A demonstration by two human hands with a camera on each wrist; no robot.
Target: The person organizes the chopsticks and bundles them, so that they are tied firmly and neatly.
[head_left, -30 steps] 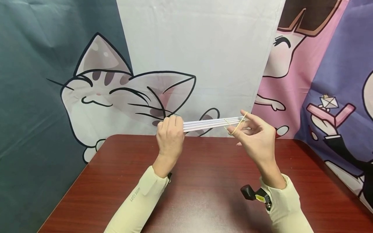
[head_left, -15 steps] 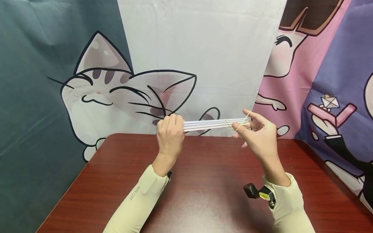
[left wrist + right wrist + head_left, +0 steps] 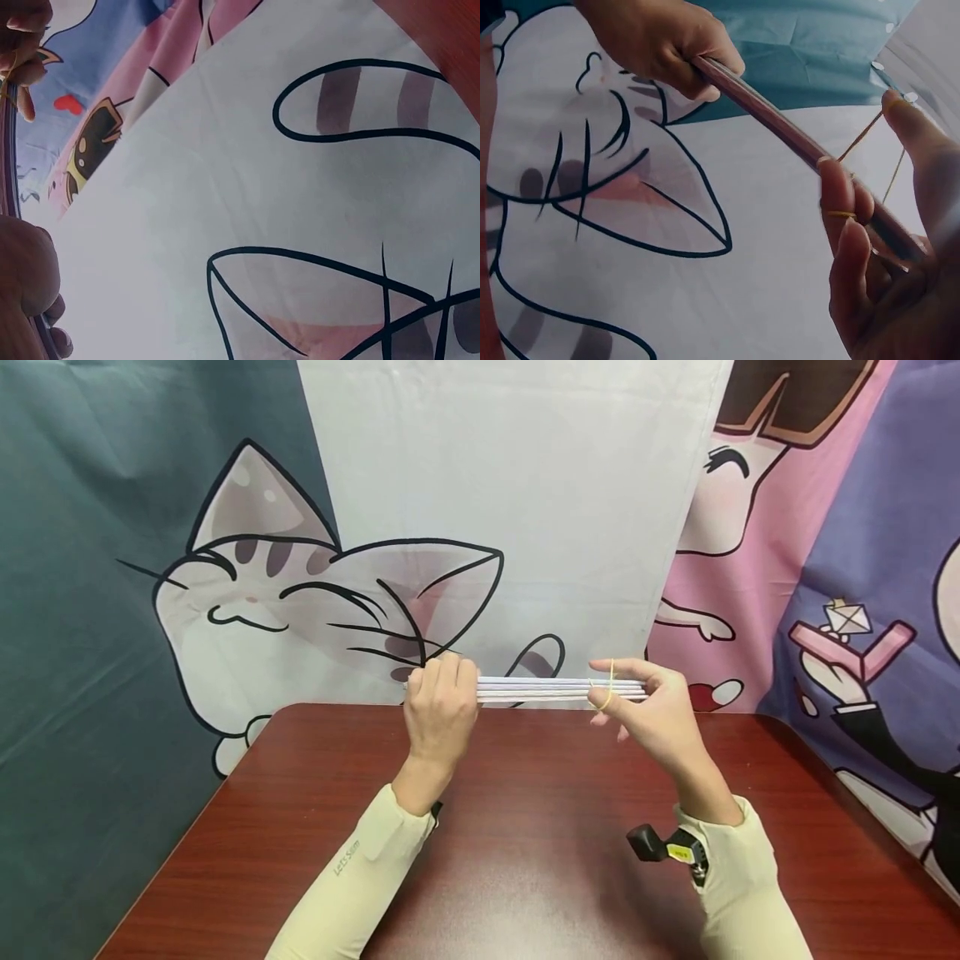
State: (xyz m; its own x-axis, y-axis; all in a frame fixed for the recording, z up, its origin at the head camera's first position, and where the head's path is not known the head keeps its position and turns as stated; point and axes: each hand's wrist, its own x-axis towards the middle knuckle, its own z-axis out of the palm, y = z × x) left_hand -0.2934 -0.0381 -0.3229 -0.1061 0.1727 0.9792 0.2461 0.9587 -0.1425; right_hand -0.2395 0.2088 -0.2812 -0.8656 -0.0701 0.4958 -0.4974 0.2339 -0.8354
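Backdrop: printed cloth (image 3: 487, 485) hangs across the far side, with a cartoon cat at left, a plain white panel in the middle, and pink and purple figures at right.

Bench (image 3: 525, 860): dark red-brown wood grain, spanning the near half of the head view. Both your forearms, in cream sleeves, cross it from the near edge.

Your left hand (image 3: 438, 714): raised above the bench's far edge, fingers curled tight round the left end of the bundle of white sticks (image 3: 555, 688).

Your right hand (image 3: 656, 710): at the bundle's right end, fingers spread apart and hooked into a yellow rubber band (image 3: 609, 685), stretching it. In the right wrist view the band runs from the thumb tip to a lower finger and passes round the bundle.

Bundle: long thin white sticks held level, left to right, in the air between your two hands, above the far edge of the bench and clear of its surface.

Small black device (image 3: 663, 847) at your right wrist.
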